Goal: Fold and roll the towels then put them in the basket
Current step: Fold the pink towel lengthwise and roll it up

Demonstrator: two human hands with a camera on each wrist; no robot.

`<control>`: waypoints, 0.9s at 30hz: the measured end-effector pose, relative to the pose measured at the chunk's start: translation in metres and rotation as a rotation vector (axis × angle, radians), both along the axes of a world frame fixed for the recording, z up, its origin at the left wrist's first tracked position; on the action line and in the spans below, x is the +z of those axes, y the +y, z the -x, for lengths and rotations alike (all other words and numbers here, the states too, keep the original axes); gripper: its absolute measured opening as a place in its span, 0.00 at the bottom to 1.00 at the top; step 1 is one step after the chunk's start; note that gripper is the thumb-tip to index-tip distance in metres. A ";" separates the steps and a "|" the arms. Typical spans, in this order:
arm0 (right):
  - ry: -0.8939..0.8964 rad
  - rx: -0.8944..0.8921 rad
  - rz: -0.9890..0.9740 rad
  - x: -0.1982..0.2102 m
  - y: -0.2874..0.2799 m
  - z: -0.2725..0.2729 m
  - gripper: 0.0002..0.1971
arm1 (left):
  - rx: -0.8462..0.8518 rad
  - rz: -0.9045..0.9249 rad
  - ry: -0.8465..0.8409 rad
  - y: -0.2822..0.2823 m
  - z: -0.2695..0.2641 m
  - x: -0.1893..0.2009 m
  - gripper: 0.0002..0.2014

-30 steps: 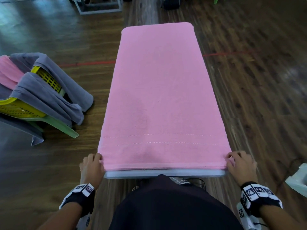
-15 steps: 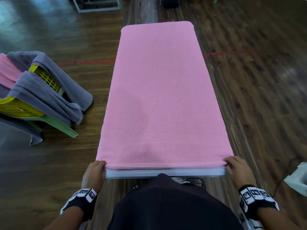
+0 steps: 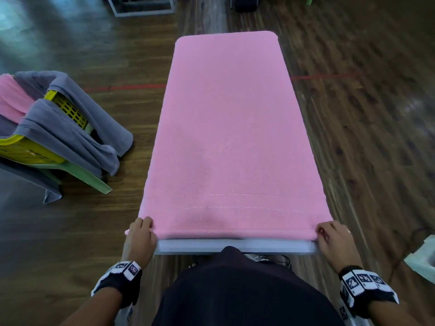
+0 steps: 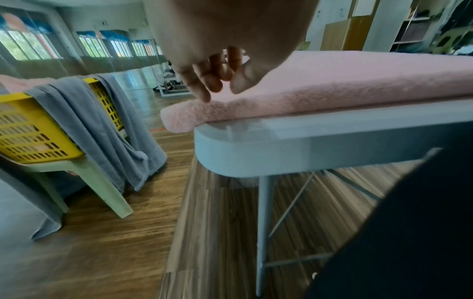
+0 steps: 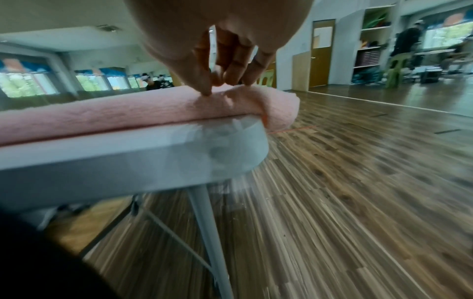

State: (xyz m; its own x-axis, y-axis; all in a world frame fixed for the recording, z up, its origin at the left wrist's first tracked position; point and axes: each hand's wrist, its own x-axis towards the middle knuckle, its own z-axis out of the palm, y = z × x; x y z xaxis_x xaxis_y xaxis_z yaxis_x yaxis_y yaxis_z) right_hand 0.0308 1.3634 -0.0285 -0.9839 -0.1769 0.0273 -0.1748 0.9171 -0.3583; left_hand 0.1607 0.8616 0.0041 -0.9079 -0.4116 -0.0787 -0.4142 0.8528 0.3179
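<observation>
A pink towel (image 3: 230, 137) lies flat along the narrow white table (image 3: 235, 247) and covers nearly all of its top. Its near edge is turned over into a thin roll, seen thick at the corners (image 4: 184, 117) (image 5: 276, 109). My left hand (image 3: 141, 231) grips the near left corner, fingers curled down onto the cloth (image 4: 220, 85). At the near right corner my right hand (image 3: 329, 236) pinches the rolled edge with thumb and fingertips (image 5: 225, 83). The yellow basket (image 3: 68, 109) sits on a green chair at the left.
Grey towels (image 3: 70, 137) and another pink one (image 3: 11, 97) hang over the basket and chair (image 3: 89, 177), reaching the wooden floor. A white object (image 3: 423, 260) stands at the right edge. Folding metal legs (image 4: 263, 222) are under the table. People stand far off.
Both hands dipped, then came back onto the near corners. The towel's near edge has slid toward the table's front edge and now looks turned over.
</observation>
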 end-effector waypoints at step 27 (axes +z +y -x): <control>-0.042 0.094 -0.040 -0.013 -0.007 0.015 0.18 | -0.140 0.070 -0.060 -0.004 0.006 -0.016 0.19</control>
